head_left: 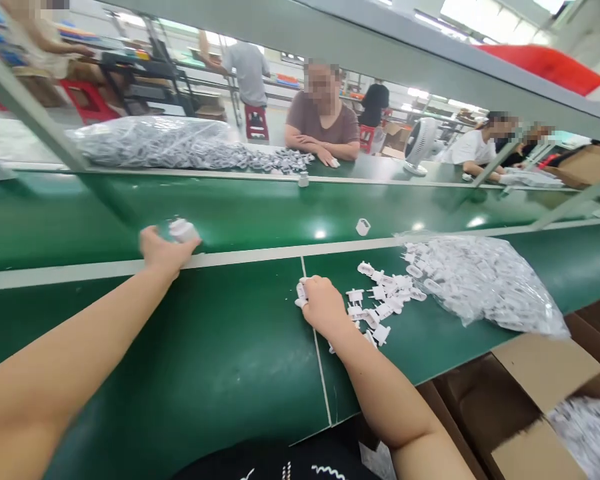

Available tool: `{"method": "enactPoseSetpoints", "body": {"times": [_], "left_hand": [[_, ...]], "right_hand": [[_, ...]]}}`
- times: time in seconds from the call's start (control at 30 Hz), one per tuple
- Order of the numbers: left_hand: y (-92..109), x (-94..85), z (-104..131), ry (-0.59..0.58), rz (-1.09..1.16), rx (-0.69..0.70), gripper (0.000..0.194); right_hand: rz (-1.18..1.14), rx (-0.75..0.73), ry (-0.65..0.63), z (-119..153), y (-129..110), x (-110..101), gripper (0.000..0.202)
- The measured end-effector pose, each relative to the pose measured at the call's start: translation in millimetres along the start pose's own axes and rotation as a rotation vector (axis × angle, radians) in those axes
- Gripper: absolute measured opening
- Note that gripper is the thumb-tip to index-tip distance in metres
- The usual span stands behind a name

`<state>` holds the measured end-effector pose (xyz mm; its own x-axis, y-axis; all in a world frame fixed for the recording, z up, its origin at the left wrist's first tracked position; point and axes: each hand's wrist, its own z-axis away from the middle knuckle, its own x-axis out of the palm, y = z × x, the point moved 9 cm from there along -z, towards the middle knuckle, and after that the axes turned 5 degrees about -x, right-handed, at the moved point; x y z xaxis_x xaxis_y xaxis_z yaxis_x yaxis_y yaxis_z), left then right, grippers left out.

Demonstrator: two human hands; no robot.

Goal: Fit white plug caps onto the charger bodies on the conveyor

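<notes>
green bench [220, 347], loose white plugs [380, 297], plastic bag [485, 283]

The cardboard box [535, 407] is cut off at the bottom-right edge.

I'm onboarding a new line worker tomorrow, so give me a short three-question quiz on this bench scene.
1. True or false: the left hand holds a white plastic part at the conveyor belt.
2. The loose white parts lie: A) beside the right hand; B) inside the cardboard box.
3. What stands across the belt near the seated person?

Key: 1 true; 2 A; 3 a small white fan.
</notes>
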<state>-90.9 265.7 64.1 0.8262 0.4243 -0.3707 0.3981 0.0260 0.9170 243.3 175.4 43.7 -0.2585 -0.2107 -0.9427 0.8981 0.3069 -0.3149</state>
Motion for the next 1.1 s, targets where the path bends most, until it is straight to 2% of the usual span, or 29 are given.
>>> {"method": "enactPoseSetpoints", "body": {"times": [0.1, 0.17, 0.23, 0.3, 0.43, 0.5, 0.57, 0.67, 0.73, 0.8, 0.9, 1.0, 1.1], "left_hand": [[24.7, 5.5, 18.2, 0.098, -0.106, 0.123, 0.051], [42.7, 30.1, 23.0, 0.093, -0.133, 0.208, 0.048], [60.6, 73.2, 21.2, 0.030, -0.135, 0.269, 0.035], [76.1, 130.4, 14.7, -0.088, -0.144, 0.277, 0.034], [98.2, 252.5, 7.3, -0.387, -0.214, 0.175, 0.038], [106.7, 301.8, 10.8, -0.511, -0.240, 0.113, 0.044], [114.0, 337.2, 15.1, -0.576, -0.253, 0.068, 0.048], [116.8, 366.6, 18.8, -0.603, -0.250, 0.003, 0.048], [113.3, 372.5, 20.1, -0.601, -0.228, -0.046, 0.043], [109.5, 368.1, 20.7, -0.583, -0.174, -0.085, 0.040], [105.4, 342.1, 21.4, -0.551, -0.027, -0.133, 0.038], [97.9, 290.2, 25.2, -0.546, 0.175, -0.189, 0.035], [80.1, 211.5, 39.2, -0.544, 0.332, -0.236, 0.031]], "right_hand": [[-0.031, -0.006, -0.022, 0.3, -5.0, 1.0, 0.026], [-0.050, -0.009, -0.035, 1.0, -8.7, 1.2, 0.031], [-0.072, -0.019, -0.048, 2.8, -12.4, 1.3, 0.037], [-0.102, -0.036, -0.061, 5.4, -15.7, 1.7, 0.039], [-0.178, -0.085, -0.063, 9.3, -21.0, 0.9, 0.043], [-0.193, -0.096, -0.054, 9.5, -21.8, 1.4, 0.046], [-0.175, -0.106, -0.066, 8.4, -22.4, 6.0, 0.041], [-0.128, -0.167, -0.112, 5.7, -26.5, 18.9, 0.028], [-0.117, -0.212, -0.134, 3.9, -29.1, 26.7, 0.022], [-0.121, -0.225, -0.136, 2.3, -28.8, 30.4, 0.020], [-0.157, -0.206, -0.081, 0.5, -25.3, 26.2, 0.024], [-0.302, -0.166, 0.016, -1.2, -19.3, 18.6, 0.030], [-0.680, -0.109, 0.155, -3.4, -9.9, 14.5, 0.041]]}}
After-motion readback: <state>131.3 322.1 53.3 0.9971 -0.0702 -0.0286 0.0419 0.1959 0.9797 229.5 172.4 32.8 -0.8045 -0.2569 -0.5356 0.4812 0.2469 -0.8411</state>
